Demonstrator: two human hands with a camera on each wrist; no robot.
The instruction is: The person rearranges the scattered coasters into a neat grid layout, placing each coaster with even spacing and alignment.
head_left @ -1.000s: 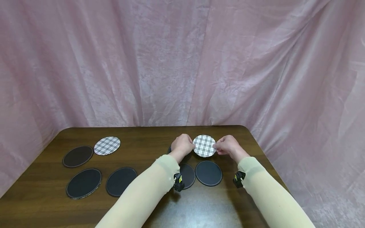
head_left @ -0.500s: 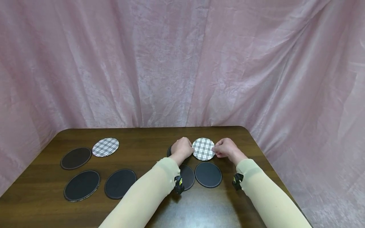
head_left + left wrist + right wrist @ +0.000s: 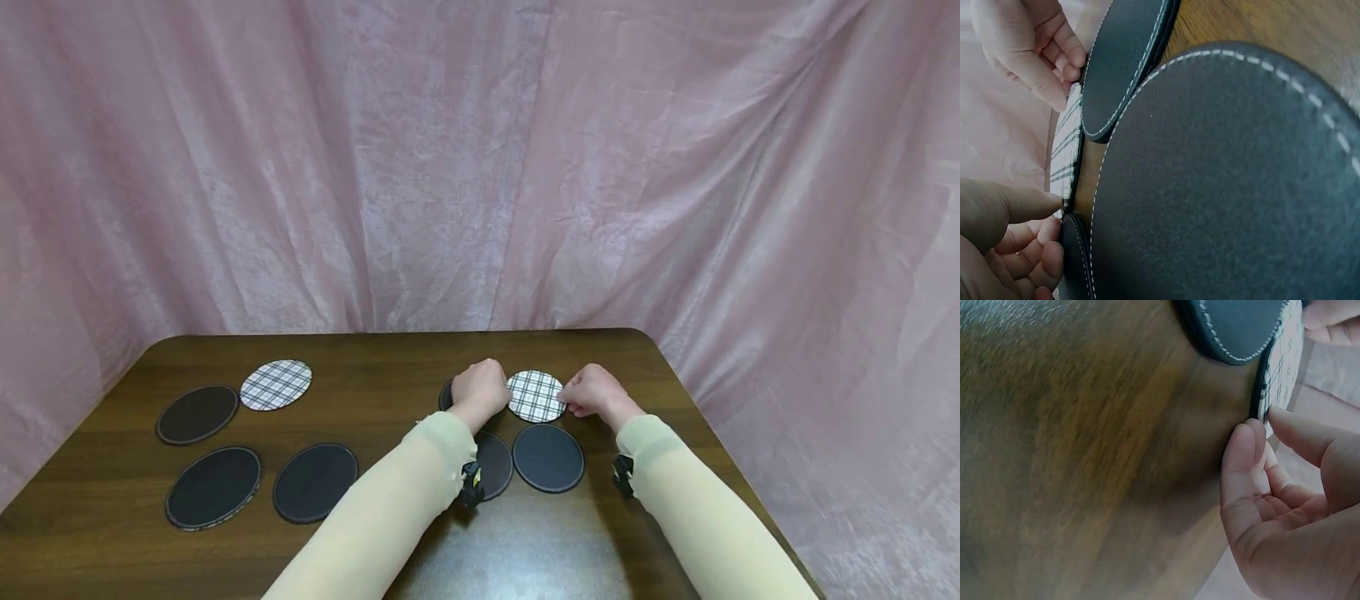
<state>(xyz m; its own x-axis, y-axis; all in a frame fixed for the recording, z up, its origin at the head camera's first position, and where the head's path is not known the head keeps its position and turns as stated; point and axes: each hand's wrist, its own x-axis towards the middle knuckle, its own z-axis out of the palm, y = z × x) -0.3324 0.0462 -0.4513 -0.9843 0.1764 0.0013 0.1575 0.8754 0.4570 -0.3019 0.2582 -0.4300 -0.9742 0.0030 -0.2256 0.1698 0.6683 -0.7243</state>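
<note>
A round coaster point(image 3: 536, 396) with a white and black plaid face lies between my two hands at the back right of the table. Its left edge is pinched by my left hand point(image 3: 480, 392), thumb on top and fingers curled at the rim. On the opposite edge, my right hand point(image 3: 596, 393) pinches it the same way. The left wrist view shows the plaid face point(image 3: 1066, 150) low beside black stitched coasters. Directly in front of it sits a black coaster point(image 3: 548, 458). Another black coaster point(image 3: 446, 397) is mostly hidden under my left hand, and a third point(image 3: 495, 465) is partly behind my left wrist.
On the left side of the wooden table point(image 3: 390, 367) lie a second plaid coaster point(image 3: 276, 385), a brown-black coaster point(image 3: 197, 415) and two black ones point(image 3: 213, 488), point(image 3: 316, 483). A pink curtain point(image 3: 450, 167) hangs behind the table and along its right side.
The plaid coaster between my hands has come down slightly and lies flatter, nearer the black coaster in front. Both hands have kept their pinch and moved a little with it.
</note>
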